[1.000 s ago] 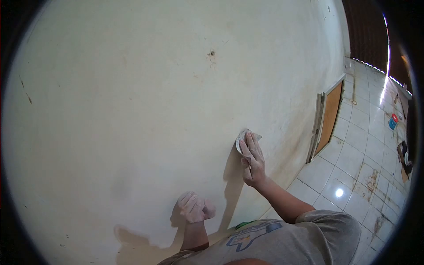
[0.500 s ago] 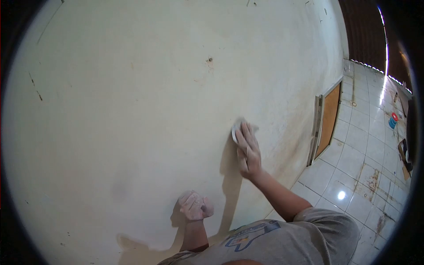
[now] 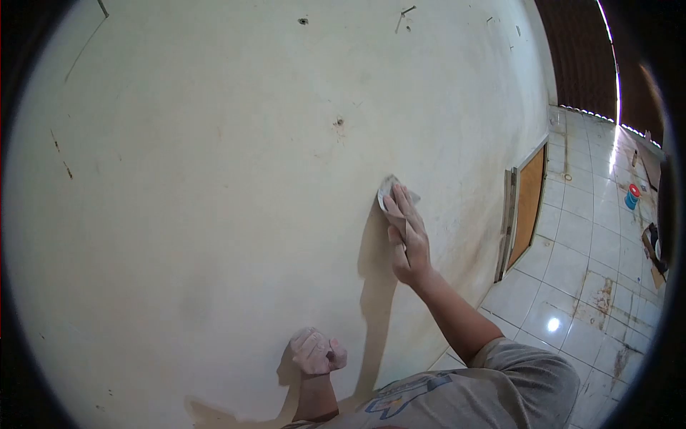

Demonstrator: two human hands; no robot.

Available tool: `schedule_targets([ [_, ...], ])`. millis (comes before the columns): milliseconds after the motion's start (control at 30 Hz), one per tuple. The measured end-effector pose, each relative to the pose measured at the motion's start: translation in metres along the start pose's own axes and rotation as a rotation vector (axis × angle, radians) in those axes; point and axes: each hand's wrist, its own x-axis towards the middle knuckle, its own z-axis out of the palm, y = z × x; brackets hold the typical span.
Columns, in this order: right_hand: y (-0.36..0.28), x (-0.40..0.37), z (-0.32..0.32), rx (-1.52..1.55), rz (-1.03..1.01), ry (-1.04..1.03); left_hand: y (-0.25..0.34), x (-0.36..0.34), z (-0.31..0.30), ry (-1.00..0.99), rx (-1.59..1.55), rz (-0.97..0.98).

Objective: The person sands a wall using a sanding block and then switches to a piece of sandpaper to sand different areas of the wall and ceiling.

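Note:
My right hand (image 3: pixel 410 232) presses a sheet of grey sandpaper (image 3: pixel 386 189) flat against the pale wall (image 3: pixel 236 214); fingers point upward and edges of the sheet stick out past them. Lower down and to the left, my left hand (image 3: pixel 316 352) is closed, its fingers curled in close to the wall. Whatever it may hold is hidden. Both hands look coated in whitish dust. Around them the wall carries smudges, a small hole (image 3: pixel 339 122) and a darker stained zone toward the right.
Nails (image 3: pixel 408 10) and another hole (image 3: pixel 303 21) mark the upper wall. On the right, a wooden panel in a frame (image 3: pixel 529 200) is set low in the wall. Stained white floor tiles (image 3: pixel 564 232) carry a blue tub with a red top (image 3: pixel 632 196). A dark shutter (image 3: pixel 579 53) stands beyond.
My right hand has slid up the wall with the sandpaper, showing more of the sheet's top edge. The view has tilted upward a little. My left hand stays closed near the same place.

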Motion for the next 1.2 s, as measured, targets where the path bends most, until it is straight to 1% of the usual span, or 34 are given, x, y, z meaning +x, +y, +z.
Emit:
schedule_targets([
  [67,-0.005,-0.023,0.002,0.038,0.014,-0.008,-0.005,-0.012,0.003,0.041,-0.039,0.004],
  [133,0.002,-0.071,0.014,-0.002,0.031,-0.016,-0.006,-0.016,0.009,0.14,-0.036,0.011],
  [167,0.0,-0.093,0.016,-0.002,0.071,-0.05,-0.006,-0.017,0.012,0.187,-0.033,0.012],
  [233,0.003,-0.119,0.016,-0.046,0.063,-0.108,-0.009,-0.019,0.012,0.171,-0.027,0.032],
  [367,0.012,-0.078,0.013,-0.093,-0.027,-0.067,-0.009,-0.016,0.005,0.104,-0.03,0.025],
  [467,0.011,-0.014,0.006,-0.162,-0.095,-0.003,-0.007,-0.015,0.007,0.151,-0.008,0.009],
  [533,0.014,0.012,0.006,-0.125,-0.118,0.024,-0.008,-0.016,0.009,0.149,-0.029,-0.002],
  [567,0.015,0.017,0.007,-0.105,-0.132,0.039,-0.007,-0.016,0.009,0.15,-0.038,-0.005],
  [633,0.015,0.01,0.007,-0.06,-0.09,0.024,-0.006,-0.016,0.008,0.13,-0.029,-0.01],
  [733,0.014,-0.03,0.009,-0.031,-0.054,-0.006,-0.003,-0.008,0.007,0.154,0.032,0.041],
  [833,0.016,-0.092,0.016,-0.019,-0.001,-0.032,-0.005,-0.013,0.005,0.113,0.03,0.021],
  [867,0.017,-0.093,0.016,-0.034,-0.002,-0.039,-0.005,-0.016,0.005,0.079,0.013,-0.005],
  [933,0.014,-0.096,0.015,-0.067,0.008,-0.056,-0.006,-0.017,0.005,0.081,0.016,-0.015],
  [967,0.013,-0.088,0.013,-0.077,-0.005,-0.049,-0.005,-0.018,0.005,0.079,0.016,-0.027],
  [1067,0.015,-0.028,0.008,-0.1,-0.054,-0.031,-0.004,-0.014,0.006,0.089,0.065,0.016],
  [1100,0.015,-0.008,0.006,-0.099,-0.073,-0.021,-0.005,-0.014,0.006,0.083,0.038,0.023],
  [1200,0.01,0.021,0.009,-0.08,-0.09,0.022,-0.008,-0.015,0.005,0.067,-0.011,0.026],
])
